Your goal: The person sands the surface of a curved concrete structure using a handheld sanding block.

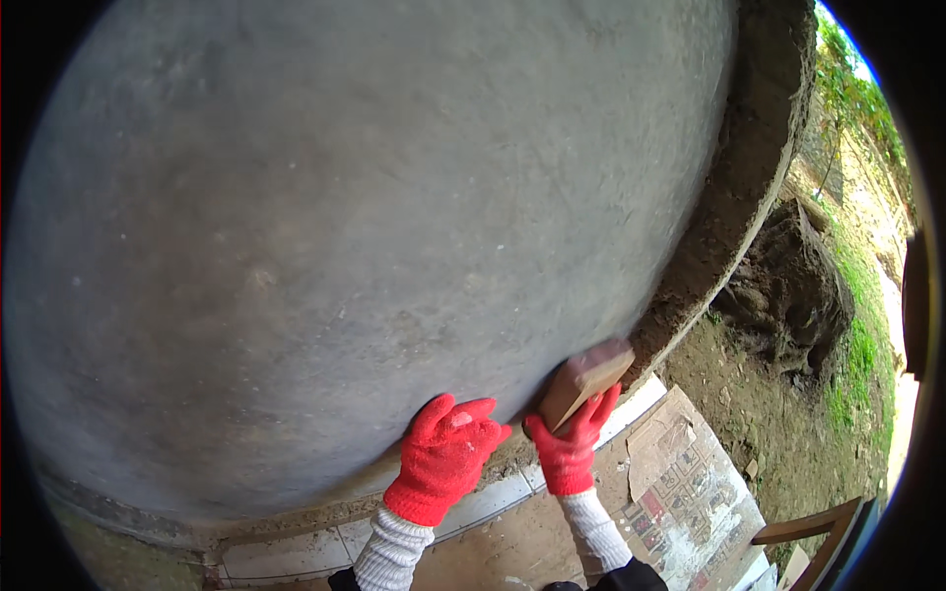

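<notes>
A grey plastered wall [394, 246] fills most of the view. My right hand [572, 455], in a red knit glove, is closed around a brown rectangular block [586, 380], wood-like in look. One edge of the block is darker, purplish and a little blurred. It lies against the wall's lower right part, close to the rough corner. My left hand [441, 463], in a matching red glove, is just left of the block, near the wall. Its fingers are apart and partly bent, with nothing seen in them; a small pale patch shows on the glove.
A rough brown strip [754, 148] borders the wall on the right. White tiles [281, 555] run along its foot. Stained printed sheet [690, 483] covers the floor at lower right, beside a wooden frame piece [808, 527]. Outside are a dark mound [788, 286], soil and grass [862, 360].
</notes>
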### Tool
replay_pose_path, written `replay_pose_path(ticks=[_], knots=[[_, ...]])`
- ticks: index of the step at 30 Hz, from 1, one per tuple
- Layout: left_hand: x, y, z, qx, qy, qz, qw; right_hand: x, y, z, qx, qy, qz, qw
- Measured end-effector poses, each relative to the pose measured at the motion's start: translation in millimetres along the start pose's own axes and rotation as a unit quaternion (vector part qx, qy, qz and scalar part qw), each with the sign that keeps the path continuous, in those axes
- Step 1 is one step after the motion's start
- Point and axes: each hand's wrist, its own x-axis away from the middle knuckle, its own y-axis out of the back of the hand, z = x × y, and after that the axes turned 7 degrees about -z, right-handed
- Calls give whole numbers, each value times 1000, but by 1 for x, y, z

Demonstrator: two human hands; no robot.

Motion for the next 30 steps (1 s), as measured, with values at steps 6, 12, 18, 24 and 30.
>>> replay_pose_path(ticks=[6, 12, 18, 24, 30], knots=[[3, -5, 4, -80, -14, -3, 997, -106, 7, 58, 40, 13, -71, 997], [-4, -7, -2, -50, -42, 3, 998, 16, 3, 0, 44, 7, -21, 999], [-2, 2, -3, -35, -5, 37, 999, -52, 12, 28, 39, 10, -2, 999], [6, -2, 6, -9, 31, -7, 999, -92, 3, 53, 33, 32, -47, 998], [-3, -10, 0, -36, -37, -5, 999, 35, 1, -12, 39, -7, 28, 999]])
